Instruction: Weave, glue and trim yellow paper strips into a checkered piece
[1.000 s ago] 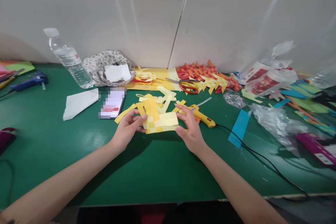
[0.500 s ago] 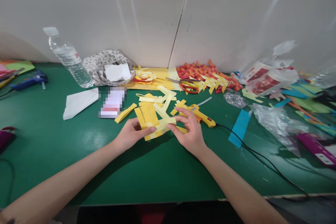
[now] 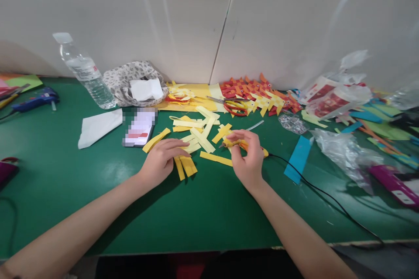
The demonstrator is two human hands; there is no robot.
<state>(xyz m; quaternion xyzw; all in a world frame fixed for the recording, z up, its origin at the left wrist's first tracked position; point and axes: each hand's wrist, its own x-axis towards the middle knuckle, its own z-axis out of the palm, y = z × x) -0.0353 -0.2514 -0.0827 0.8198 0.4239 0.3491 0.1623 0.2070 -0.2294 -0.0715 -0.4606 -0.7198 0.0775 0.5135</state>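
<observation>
The person's left hand (image 3: 160, 159) lies over the yellow paper piece (image 3: 189, 166) on the green surface (image 3: 196, 218), strips jutting nearer than its fingers; the right hand (image 3: 248, 159) curves over the yellow glue gun (image 3: 265, 152). Whether either grip is closed cannot be told.

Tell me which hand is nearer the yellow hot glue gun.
Right. The right hand is at the yellow hot glue gun, covering part of it, grip unclear. The left hand is off to the gun's left, over yellow paper strips.
</observation>
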